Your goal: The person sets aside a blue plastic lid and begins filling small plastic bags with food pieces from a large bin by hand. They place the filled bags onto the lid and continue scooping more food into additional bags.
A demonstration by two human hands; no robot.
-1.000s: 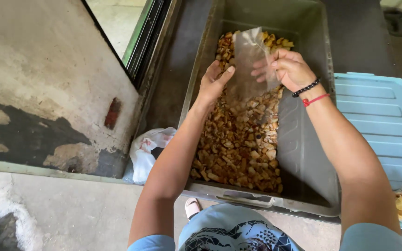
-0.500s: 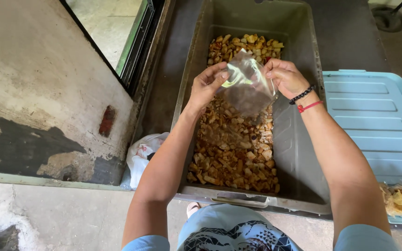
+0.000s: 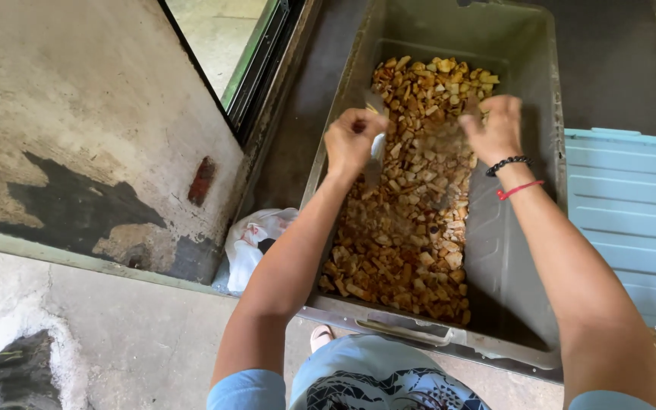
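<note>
**Two hands stretch a clear bag over a tub of golden pieces**

Stained concrete flooring [image 3: 77, 137] fills the left of the view, with a dark-framed sliding door track [image 3: 256, 72] running beside a large grey plastic tub [image 3: 529, 228]. Inside the tub lies a deep layer of golden-brown fried pieces [image 3: 408, 243], heaped toward the left wall and far end, the right part of the tub's bottom bare. Above them the left hand [image 3: 352, 140] is closed in a fist on one edge of a clear plastic bag [image 3: 427, 163], and the right hand [image 3: 495, 129] pinches the opposite edge, the bag held between them, blurred and hard to trace. A black bead bracelet [image 3: 509, 162] and a red thread [image 3: 519, 190] circle the right wrist. Just right of the tub sits a pale blue lid [image 3: 632, 220]. A crumpled white bag [image 3: 256, 239] lies on the floor by the tub's left side.
</note>
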